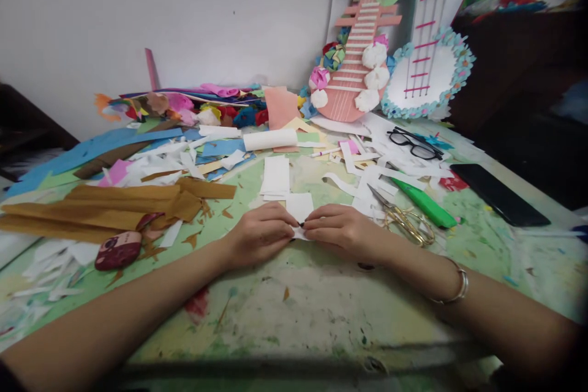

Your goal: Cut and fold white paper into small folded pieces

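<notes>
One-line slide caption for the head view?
Both hands, left hand and right hand, pinch a small white paper piece beside gold scissors on a scrap-strewn table.

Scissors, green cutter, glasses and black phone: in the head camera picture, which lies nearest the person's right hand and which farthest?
From the right hand, which pinches a small white paper together with the left hand:
1. Scissors, just to its right.
2. Green cutter, beyond the scissors, further right.
3. Glasses, farther back on the white scraps.
4. Black phone, far right on the table.
</notes>
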Motion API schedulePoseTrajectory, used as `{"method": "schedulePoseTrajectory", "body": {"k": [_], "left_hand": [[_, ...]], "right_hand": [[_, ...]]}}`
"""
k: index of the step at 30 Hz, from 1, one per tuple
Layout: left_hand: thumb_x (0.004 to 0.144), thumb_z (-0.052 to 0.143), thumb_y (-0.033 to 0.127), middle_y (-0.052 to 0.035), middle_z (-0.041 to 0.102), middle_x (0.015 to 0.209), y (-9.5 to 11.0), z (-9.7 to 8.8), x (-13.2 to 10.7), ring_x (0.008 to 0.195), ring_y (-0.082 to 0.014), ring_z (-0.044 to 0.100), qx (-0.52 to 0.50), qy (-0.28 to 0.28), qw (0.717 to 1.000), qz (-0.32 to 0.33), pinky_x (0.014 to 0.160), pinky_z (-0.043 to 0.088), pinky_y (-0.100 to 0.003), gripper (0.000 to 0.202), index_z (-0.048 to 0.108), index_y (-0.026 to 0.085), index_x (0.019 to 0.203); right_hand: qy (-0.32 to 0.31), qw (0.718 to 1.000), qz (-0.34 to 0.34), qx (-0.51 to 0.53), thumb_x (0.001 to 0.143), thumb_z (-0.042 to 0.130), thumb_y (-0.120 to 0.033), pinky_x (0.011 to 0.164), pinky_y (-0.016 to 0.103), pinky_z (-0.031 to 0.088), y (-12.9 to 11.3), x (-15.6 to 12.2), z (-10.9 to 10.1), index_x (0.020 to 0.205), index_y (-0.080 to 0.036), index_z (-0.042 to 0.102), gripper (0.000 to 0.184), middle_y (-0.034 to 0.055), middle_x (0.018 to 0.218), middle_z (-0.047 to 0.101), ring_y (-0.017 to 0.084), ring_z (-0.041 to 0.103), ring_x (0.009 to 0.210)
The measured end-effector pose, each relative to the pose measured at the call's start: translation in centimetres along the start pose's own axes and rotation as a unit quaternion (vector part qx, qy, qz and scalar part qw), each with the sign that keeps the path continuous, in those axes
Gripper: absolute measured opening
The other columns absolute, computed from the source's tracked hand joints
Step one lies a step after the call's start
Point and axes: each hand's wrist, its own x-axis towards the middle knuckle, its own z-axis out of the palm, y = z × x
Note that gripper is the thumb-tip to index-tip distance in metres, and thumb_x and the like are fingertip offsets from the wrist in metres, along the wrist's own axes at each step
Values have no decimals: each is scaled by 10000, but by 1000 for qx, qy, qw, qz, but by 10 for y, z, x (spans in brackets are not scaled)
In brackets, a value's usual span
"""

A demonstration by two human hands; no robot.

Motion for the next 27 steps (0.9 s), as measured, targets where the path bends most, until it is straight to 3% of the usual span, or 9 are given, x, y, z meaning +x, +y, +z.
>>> {"method": "schedulePoseTrajectory", "body": {"k": [3, 5, 10, 13, 16, 24, 27], "left_hand": [[781, 617, 44, -98, 683, 965, 0, -4, -1, 878, -176, 579, 92, 50, 994, 27, 779, 505, -335, 142, 625, 169, 848], [777, 620, 54, -93, 688, 967, 0, -6, -2, 889, -182, 570, 117, 41, 991, 41, 794, 502, -349, 142, 625, 174, 853], [799, 578, 71, -54, 699, 809, -3, -4, -1, 783, -156, 590, -34, -76, 997, -5, 744, 497, -304, 115, 625, 175, 815], [814, 574, 90, -48, 688, 775, -7, -5, 0, 761, -144, 598, -120, -119, 983, -72, 728, 490, -283, 111, 650, 170, 818], [835, 596, 137, -54, 694, 809, -12, -9, 1, 799, -146, 605, -169, -158, 968, -98, 759, 487, -286, 96, 683, 177, 851], [888, 534, 146, -46, 717, 893, -16, -9, -1, 915, -166, 583, -189, -200, 954, -117, 850, 479, -316, 173, 694, 214, 901], [901, 496, 140, -51, 703, 896, -13, -7, -2, 937, -171, 573, -178, -195, 956, -129, 824, 488, -300, 209, 689, 218, 910]], "right_hand": [[43, 997, -21, -66, 921, 497, -116, 849, 369, 510, 1, 1, -2, 1019, -113, 646, 178, 96, 1006, 722, 202, 613, 1035], [33, 996, -21, -84, 914, 512, -116, 847, 385, 497, 1, 2, -2, 1016, -122, 646, 168, 93, 1023, 718, 207, 609, 1040], [-30, 999, 23, 18, 884, 531, -107, 847, 351, 496, -1, 1, 1, 937, -161, 681, 168, 50, 971, 730, 185, 593, 999], [-25, 991, 69, 116, 867, 532, -94, 856, 334, 505, -1, 0, 2, 909, -164, 701, 188, 53, 952, 734, 173, 584, 978], [-36, 976, 115, 183, 847, 564, -86, 869, 348, 506, 2, -1, 1, 915, -172, 715, 187, 54, 971, 731, 179, 571, 1001], [-73, 963, 146, 214, 857, 600, -139, 933, 373, 455, 7, -3, -1, 898, -200, 730, 150, 43, 1036, 712, 189, 523, 1058], [-78, 962, 153, 212, 869, 584, -153, 943, 379, 439, 7, -3, -2, 911, -215, 723, 158, 32, 1052, 701, 193, 511, 1071]]}}
